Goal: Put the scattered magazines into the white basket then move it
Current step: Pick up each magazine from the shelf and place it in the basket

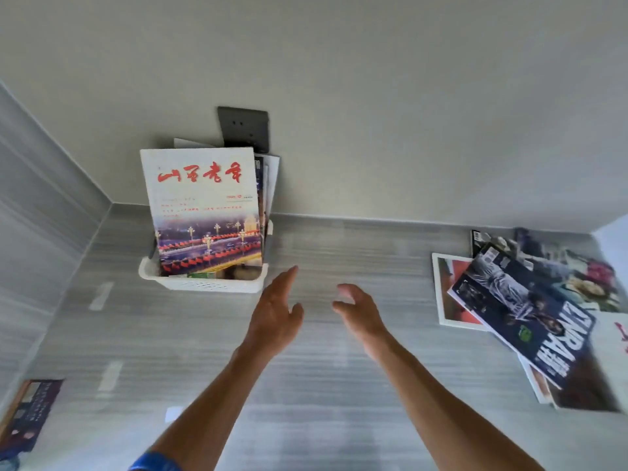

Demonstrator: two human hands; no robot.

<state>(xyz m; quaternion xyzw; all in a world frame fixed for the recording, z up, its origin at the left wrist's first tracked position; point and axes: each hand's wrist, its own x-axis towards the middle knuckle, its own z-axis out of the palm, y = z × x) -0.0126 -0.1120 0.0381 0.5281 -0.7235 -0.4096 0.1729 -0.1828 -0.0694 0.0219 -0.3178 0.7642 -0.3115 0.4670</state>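
Nearest the camera, two bare forearms reach out over a grey striped floor. The left hand is spread flat with fingers extended, and the right hand is loosely curled; both are empty, grasping nothing. At the lower left edge a dark magazine lies on the floor, well apart from the hands. To the right, a loose pile of magazines lies fanned out, a dark blue cover on top, overlapping several others. Farther off, against the wall, the white basket sits on the floor just beyond the left hand. A white magazine with red lettering stands upright in it, with a few more behind, below a dark wall socket. So the job looks partly done: some magazines are in, the right-hand pile and the left one remain, and the basket is still to be moved.
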